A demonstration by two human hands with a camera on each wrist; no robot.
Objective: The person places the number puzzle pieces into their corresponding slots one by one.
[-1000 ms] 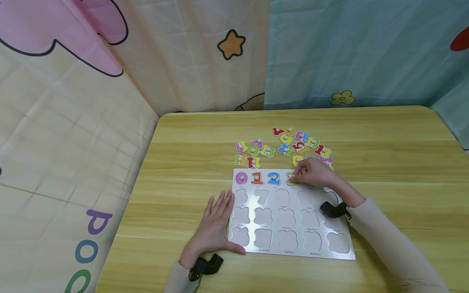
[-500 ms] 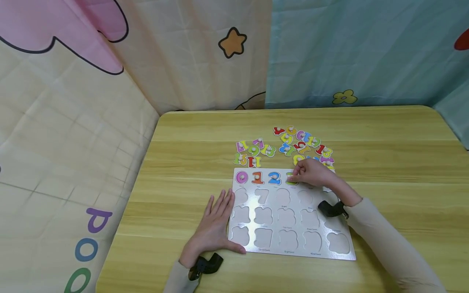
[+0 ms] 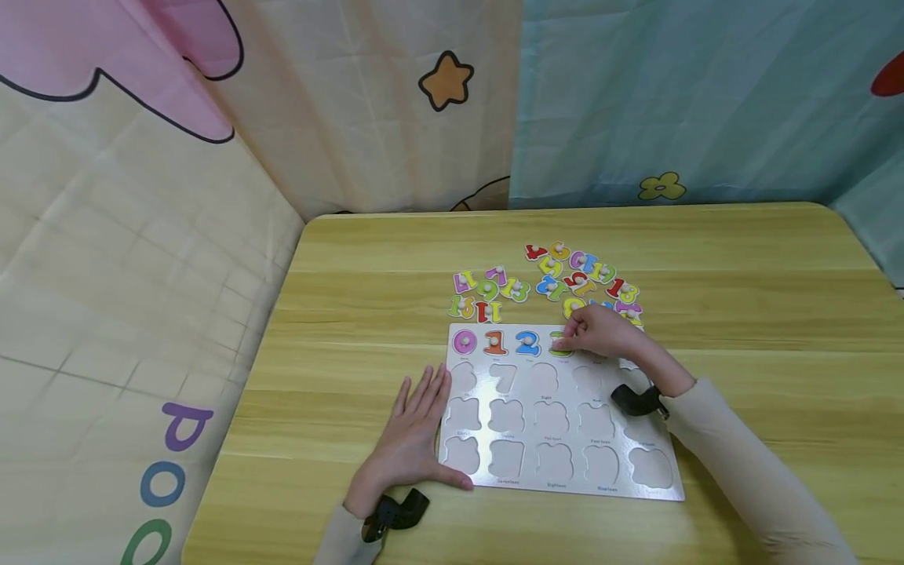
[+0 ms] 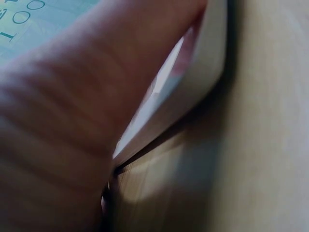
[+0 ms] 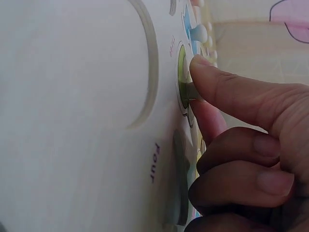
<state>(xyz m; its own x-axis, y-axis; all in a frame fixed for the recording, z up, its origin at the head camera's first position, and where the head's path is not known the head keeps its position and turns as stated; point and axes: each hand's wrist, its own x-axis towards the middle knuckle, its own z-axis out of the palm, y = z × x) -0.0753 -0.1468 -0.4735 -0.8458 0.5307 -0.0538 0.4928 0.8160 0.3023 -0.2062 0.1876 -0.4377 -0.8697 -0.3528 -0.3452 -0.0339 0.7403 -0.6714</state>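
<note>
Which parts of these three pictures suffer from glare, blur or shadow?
Head view: a glare streak on the puzzle board, left of centre; left wrist view: the left hand dark and blurred; right wrist view: lower fingers of the right hand in shadow.

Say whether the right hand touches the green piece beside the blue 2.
Touching: the right wrist view shows the right hand pinching the green piece by its knob.

In the head view, the right grip [image 3: 600,332] partly hides the green, knobbed number-three piece [image 5: 182,72]; the bottom edge crops both beige fabric sleeves [image 3: 749,463].
</note>
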